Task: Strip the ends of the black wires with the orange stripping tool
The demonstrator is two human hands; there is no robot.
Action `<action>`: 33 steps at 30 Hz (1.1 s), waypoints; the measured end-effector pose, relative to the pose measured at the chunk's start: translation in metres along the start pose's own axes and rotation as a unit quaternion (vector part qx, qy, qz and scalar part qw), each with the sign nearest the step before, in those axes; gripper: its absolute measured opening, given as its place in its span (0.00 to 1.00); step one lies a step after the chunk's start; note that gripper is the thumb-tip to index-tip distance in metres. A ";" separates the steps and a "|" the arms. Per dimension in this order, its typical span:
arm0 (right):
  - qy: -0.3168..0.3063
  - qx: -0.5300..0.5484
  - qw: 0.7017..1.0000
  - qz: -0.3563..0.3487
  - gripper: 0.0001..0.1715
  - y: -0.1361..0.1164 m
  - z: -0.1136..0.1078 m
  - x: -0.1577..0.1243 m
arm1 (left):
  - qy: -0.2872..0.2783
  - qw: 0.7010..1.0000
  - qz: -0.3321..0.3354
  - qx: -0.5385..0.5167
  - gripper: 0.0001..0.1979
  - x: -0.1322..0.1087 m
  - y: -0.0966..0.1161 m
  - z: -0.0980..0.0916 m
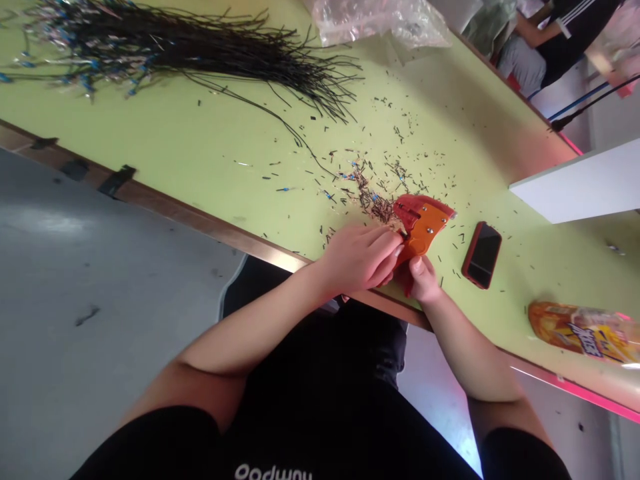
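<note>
The left hand (357, 260) lies curled at the front edge of the bench (165, 143), its fingers (387, 245) closed together just beside the nose of an orange hand crimper (423, 227); whether they pinch a thin wire there is too small to tell. The right hand (424, 280) wraps the crimper from below, its thumb and fingers nearly shut around the red-sleeved grips (406, 283). The tool sits at the bench edge, tilted, its orange plate with bright rivets facing up.

It looks stiff and fairly heavy for its size, and the rubbery sleeves should give a sure, non-slip hold, so the grips are the place to take it, away from the jaw end.

Tiny dark cut pieces and blue-tipped bits (373, 193) litter the bench at 12 o'clock from the hands. A long bundle of black wires (200, 47) with blue ends lies at 10 o'clock, a phone (481, 255) at 3 o'clock, and a printed snack bag (583, 331) at 4 o'clock. A seated co-worker (545, 47) shows at 1 o'clock.
</note>
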State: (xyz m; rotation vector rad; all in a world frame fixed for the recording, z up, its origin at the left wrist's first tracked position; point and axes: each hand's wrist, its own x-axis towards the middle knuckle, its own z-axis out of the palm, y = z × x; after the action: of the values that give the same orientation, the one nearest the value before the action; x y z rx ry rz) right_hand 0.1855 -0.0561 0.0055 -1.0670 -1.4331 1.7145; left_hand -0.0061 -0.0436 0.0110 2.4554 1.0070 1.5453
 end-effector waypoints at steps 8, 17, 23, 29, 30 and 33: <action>-0.001 0.037 0.999 -0.016 0.34 -0.003 0.005 -0.001 | -0.018 1.000 -0.002 -0.001 0.09 -0.002 0.000 -0.002; -0.035 0.089 0.995 -0.023 0.33 -0.002 0.001 0.001 | -0.007 0.998 -0.036 -0.044 0.09 -0.003 0.000 -0.003; -0.031 0.097 0.995 0.022 0.41 -0.015 -0.010 0.002 | 0.028 0.978 -0.154 -0.137 0.13 -0.007 -0.005 -0.008; 0.001 0.026 0.999 0.018 0.38 -0.023 -0.015 -0.009 | 0.074 0.951 -0.213 -0.213 0.18 -0.007 -0.010 -0.009; 0.005 0.009 1.000 0.013 0.35 -0.025 -0.015 -0.011 | 0.078 0.948 -0.217 -0.219 0.18 -0.007 -0.011 -0.008; 0.044 -0.041 0.998 -0.008 0.25 -0.025 -0.013 -0.013 | 0.082 0.948 -0.219 -0.218 0.18 -0.006 -0.012 -0.006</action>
State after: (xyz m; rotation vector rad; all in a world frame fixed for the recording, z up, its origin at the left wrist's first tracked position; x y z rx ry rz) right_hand 0.2024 -0.0574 0.0315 -1.1571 -1.4623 1.5890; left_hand -0.0193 -0.0391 0.0045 1.6973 1.0088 1.6161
